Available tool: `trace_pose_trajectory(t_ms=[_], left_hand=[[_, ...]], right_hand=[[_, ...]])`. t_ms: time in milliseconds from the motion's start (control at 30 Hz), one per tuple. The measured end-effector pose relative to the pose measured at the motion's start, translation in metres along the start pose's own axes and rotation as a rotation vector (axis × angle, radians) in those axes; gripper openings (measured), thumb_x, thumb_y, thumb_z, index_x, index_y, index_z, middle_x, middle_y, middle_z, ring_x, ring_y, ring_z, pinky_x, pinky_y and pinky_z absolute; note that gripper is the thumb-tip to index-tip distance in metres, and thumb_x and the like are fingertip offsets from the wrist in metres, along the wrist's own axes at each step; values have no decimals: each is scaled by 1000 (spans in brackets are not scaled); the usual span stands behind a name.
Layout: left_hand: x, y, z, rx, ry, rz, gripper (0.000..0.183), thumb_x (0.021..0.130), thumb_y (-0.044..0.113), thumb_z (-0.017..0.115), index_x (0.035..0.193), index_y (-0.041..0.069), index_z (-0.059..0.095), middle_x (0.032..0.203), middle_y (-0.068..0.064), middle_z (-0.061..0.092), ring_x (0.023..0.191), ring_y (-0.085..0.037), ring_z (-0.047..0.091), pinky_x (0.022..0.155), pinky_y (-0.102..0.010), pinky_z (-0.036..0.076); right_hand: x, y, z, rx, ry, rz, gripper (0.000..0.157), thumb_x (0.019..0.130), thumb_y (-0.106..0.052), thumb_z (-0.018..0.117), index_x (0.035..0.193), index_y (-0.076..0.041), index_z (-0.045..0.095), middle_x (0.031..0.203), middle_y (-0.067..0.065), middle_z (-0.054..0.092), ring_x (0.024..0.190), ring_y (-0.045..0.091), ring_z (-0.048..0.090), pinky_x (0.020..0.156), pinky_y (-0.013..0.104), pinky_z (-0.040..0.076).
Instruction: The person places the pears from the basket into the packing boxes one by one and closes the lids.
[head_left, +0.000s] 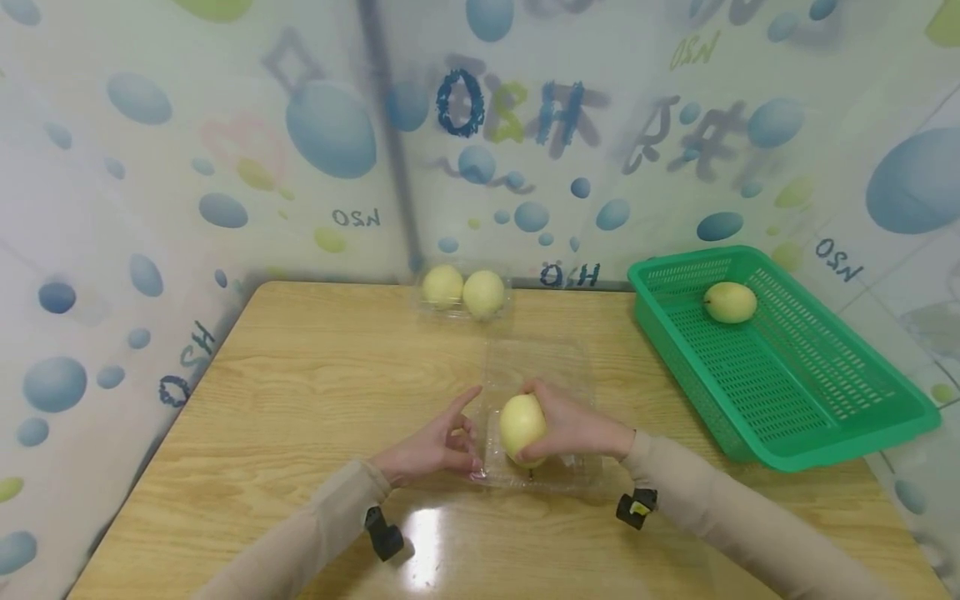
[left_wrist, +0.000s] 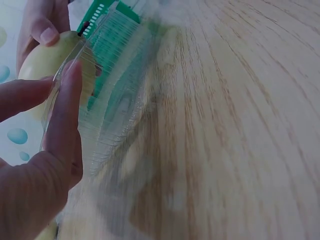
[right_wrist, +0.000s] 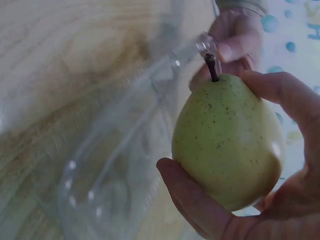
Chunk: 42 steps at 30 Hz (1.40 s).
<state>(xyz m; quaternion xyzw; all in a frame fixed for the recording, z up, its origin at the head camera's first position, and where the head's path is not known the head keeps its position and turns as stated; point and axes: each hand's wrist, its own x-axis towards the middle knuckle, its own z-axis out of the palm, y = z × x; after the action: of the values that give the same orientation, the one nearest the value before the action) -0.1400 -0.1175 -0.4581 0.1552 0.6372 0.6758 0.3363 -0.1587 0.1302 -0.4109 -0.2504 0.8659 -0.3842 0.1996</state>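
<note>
Right hand (head_left: 572, 422): fingers gripping pear (head_left: 522, 423) at clear box (head_left: 538, 364)
Left hand (head_left: 433, 444): fingers pinching box edge
Basket (head_left: 783, 396): holds second pear (head_left: 731, 302)

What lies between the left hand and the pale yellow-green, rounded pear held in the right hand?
The rim of the transparent plastic box: in the left wrist view, the left hand pinches it, with the pear beyond.

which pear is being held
The pear at the open box, in the right hand; two others sit in the far box, one in the basket.
</note>
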Motion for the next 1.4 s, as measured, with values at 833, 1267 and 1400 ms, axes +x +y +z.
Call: trace_pose_trajectory(t_ms=[833,1267,1400], left_hand=[[1,1,4,8,17,5,96,83,-9,58,155,19,0,99,-13,43,86,-20,58,81,-42,57],[3,2,2,-26,-1,-3,97,83,-11,56,155,19,-1,93,-10,46,85,-21,59,78,-39,58],[4,2,1,-38,-14,-6,97,83,-11,56,155,19,-2,92,-10,46,85,-22,59,79,-41,58]], right_hand=[[23,-11,19,-46,59,149,76,55,-23,91,113,0,48,88,7,58,73,19,59,60,31,54],[23,-11,21,-52,45,139,72,59,-21,89,114,-2,47,90,6,58,75,19,58,60,31,53],[23,-11,20,-63,34,131,72,60,-21,89,115,-1,48,90,6,58,74,19,58,60,31,53]])
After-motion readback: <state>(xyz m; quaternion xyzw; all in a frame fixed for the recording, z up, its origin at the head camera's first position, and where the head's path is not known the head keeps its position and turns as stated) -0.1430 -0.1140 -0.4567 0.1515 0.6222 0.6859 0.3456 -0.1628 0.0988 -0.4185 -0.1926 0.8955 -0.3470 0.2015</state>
